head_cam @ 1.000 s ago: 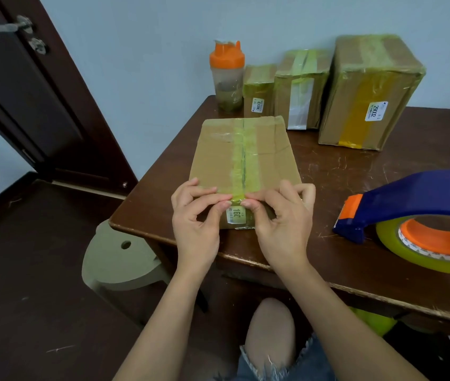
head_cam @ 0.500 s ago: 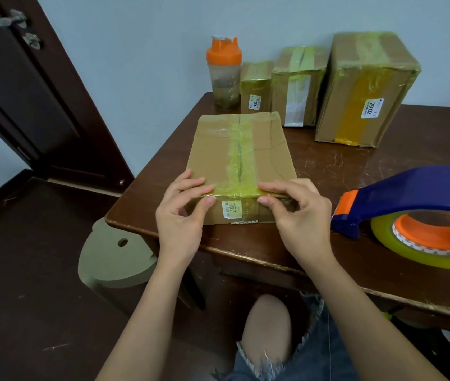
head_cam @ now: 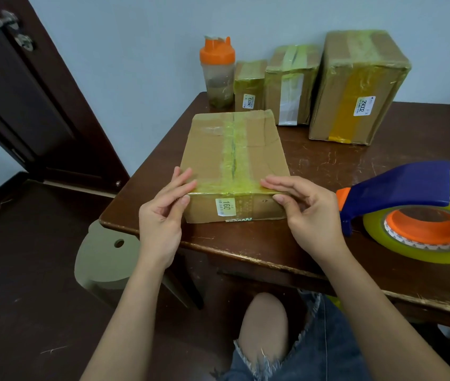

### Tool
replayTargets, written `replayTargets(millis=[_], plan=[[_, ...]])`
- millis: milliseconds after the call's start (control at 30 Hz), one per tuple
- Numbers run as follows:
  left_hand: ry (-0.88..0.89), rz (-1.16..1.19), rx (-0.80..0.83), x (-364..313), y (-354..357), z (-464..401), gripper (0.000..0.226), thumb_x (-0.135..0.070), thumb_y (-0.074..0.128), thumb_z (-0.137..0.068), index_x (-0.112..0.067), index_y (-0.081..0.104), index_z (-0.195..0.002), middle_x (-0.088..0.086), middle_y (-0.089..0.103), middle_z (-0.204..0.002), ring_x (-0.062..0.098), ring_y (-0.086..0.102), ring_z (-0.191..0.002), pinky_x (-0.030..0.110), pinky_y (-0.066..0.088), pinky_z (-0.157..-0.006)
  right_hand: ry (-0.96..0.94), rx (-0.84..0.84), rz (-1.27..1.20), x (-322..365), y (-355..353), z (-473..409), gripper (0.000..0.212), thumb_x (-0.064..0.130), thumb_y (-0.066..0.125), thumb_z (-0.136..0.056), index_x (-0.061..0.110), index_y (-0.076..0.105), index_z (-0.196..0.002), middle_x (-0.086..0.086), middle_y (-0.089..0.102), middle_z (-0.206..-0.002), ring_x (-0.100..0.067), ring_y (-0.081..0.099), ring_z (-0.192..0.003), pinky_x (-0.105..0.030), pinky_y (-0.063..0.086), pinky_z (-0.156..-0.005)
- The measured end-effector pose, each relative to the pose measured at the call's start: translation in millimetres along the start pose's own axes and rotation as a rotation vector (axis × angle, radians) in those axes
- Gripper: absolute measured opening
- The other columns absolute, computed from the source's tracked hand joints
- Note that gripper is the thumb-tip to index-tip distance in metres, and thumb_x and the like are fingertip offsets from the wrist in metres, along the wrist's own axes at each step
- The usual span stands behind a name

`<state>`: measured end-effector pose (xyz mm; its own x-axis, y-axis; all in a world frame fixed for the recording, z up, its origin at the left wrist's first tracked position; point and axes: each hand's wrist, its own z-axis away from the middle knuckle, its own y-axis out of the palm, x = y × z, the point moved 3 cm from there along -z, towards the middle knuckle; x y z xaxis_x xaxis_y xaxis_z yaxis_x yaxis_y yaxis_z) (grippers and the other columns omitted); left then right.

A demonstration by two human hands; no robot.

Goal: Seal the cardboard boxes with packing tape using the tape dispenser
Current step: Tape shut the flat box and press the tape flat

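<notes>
A flat cardboard box (head_cam: 262,155) lies near the front left of the dark wooden table (head_cam: 328,171), with yellowish tape along its top seam and across its near edge. A white label reading 160 is on its front face. My left hand (head_cam: 163,213) touches the box's near left corner with straight fingers. My right hand (head_cam: 306,213) rests its straight fingers on the near right corner, thumb against the front face. The blue and orange tape dispenser (head_cam: 416,210) with a yellow tape roll lies on the table to the right, apart from both hands.
Three taped boxes stand along the wall: a small one (head_cam: 249,86), a medium one (head_cam: 291,83) and a large one (head_cam: 355,86). An orange-lidded shaker bottle (head_cam: 217,72) stands left of them. A stool (head_cam: 105,257) sits below the table's left corner. A dark door (head_cam: 26,92) is at left.
My hands have slid apart from the middle of the box's near edge out to its two corners, smoothing the tape. The box and dispenser stay where they were.
</notes>
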<state>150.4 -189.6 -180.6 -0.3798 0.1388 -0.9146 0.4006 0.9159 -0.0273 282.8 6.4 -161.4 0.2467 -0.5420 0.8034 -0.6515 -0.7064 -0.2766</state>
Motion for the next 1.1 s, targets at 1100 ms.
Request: replayTargets(millis=[1100], plan=[[-0.239,0.077,-0.213,-12.5,24.4,26.4,0.06,-0.002,0.048,-0.099,-0.022,0.028,-0.153,-0.013,0.044,-0.148,-0.001,0.042,-0.134,0.025,0.034,-0.113,0.293,0.015,-0.169,-2.4,2.4,23.6,0.057,-0.002,0.041,-0.1,0.038,0.033,-0.14,0.016,0.035,-0.152,0.006,0.027,-0.14,-0.026,0.026,-0.117]])
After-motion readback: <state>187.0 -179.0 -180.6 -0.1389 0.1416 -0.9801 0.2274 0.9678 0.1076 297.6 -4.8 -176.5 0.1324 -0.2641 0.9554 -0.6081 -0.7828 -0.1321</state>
